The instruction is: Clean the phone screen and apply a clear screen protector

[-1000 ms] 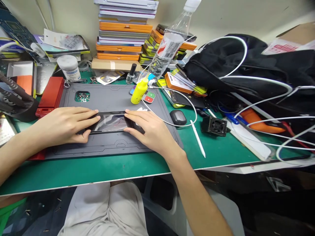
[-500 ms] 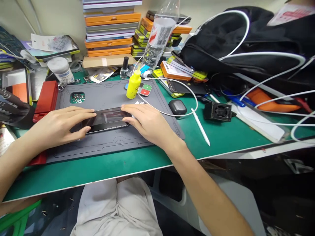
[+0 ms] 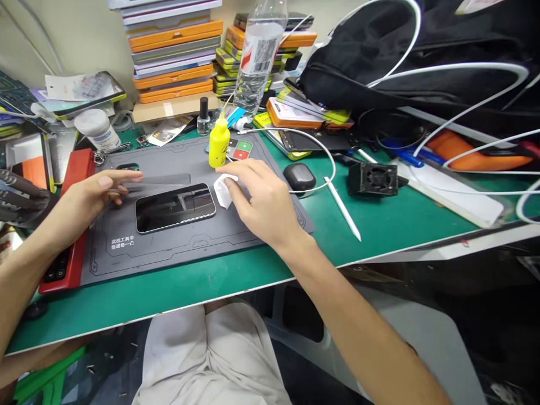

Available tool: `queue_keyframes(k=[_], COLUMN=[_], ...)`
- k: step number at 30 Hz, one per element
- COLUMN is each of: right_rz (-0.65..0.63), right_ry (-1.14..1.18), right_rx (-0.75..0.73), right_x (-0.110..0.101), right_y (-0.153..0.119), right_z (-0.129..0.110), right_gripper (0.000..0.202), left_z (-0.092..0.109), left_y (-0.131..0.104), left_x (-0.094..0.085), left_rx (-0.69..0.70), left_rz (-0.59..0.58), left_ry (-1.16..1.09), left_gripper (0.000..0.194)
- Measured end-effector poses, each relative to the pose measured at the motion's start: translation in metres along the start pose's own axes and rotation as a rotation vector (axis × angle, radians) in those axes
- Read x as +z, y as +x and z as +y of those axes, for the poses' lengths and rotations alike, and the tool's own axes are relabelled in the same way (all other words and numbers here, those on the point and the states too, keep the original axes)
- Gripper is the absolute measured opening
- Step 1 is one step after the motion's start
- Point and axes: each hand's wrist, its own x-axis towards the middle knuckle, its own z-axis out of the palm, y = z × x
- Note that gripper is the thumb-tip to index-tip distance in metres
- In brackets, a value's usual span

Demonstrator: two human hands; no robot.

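A smartphone with a dark, glossy screen lies face up on a grey work mat. Behind its left part is a thin clear sheet, like a screen film, blurred and see-through. My left hand pinches the sheet's left end, above the mat's left side. To the right of the phone, my right hand has a crumpled white wipe between thumb and fingers. Just behind that hand stands a yellow squeeze bottle with a thin tip.
A red tool edges the mat on the left. Rightward lie a black earbud case, a white stylus and a small black fan. A white cable loops nearby. Behind stand a water bottle and stacked boxes.
Both hands have come off the phone. My left hand has moved left and up with the clear sheet. My right hand has shifted slightly right, and the white wipe now shows plainly.
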Motion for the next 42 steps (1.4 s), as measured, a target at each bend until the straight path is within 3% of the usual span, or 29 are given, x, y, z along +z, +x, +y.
queue_keyframes(k=[3, 6, 13, 17, 21, 24, 26, 28, 31, 35, 38, 42], right_rz=[-0.029, -0.08, -0.117, -0.025, -0.045, -0.129, -0.115, -0.093, -0.152, -0.252, -0.315, -0.444], right_ry=[-0.069, -0.115, -0.175, -0.096, 0.036, 0.068, 0.074, 0.083, 0.084, 0.012, -0.024, -0.022], right_rx=[0.021, 0.037, 0.054, 0.026, -0.066, -0.145, -0.154, -0.159, -0.225, -0.345, -0.305, -0.214], right_x=[0.001, 0.002, 0.004, 0.002, 0.0, -0.002, -0.005, -0.01, -0.016, -0.02, -0.019, -0.008], right_y=[0.0, -0.002, -0.007, -0.007, -0.004, -0.002, 0.0, 0.0, -0.007, -0.03, -0.039, -0.023], right_z=[0.0, 0.0, 0.006, 0.002, -0.01, -0.015, -0.015, -0.014, -0.016, -0.025, -0.026, -0.019], right_gripper=[0.031, 0.018, 0.016, 0.02, 0.023, 0.032, 0.039, 0.042, 0.04, 0.041, 0.055, 0.064], left_z=[0.003, 0.005, -0.003, -0.01, -0.022, -0.029, -0.031, -0.031, -0.029, -0.021, -0.012, -0.007], left_y=[0.007, 0.008, 0.004, 0.004, 0.004, 0.005, 0.005, 0.005, 0.001, -0.006, -0.007, -0.007], left_x=[0.003, 0.003, -0.005, -0.01, -0.017, -0.02, -0.02, -0.019, -0.016, -0.005, 0.002, 0.006], left_rx=[-0.123, -0.149, -0.124, -0.122, 0.034, 0.14, 0.196, 0.28, 0.368, 0.348, 0.293, 0.29], left_rz=[0.101, 0.152, 0.029, -0.027, -0.041, 0.001, 0.032, 0.075, 0.142, 0.216, 0.237, 0.258], left_ry=[-0.195, -0.286, -0.256, -0.223, -0.113, -0.022, -0.003, 0.047, 0.103, 0.063, 0.068, 0.06], left_gripper=[0.052, 0.052, 0.072, 0.086, 0.081, 0.1, 0.117, 0.123, 0.104, 0.08, 0.075, 0.073])
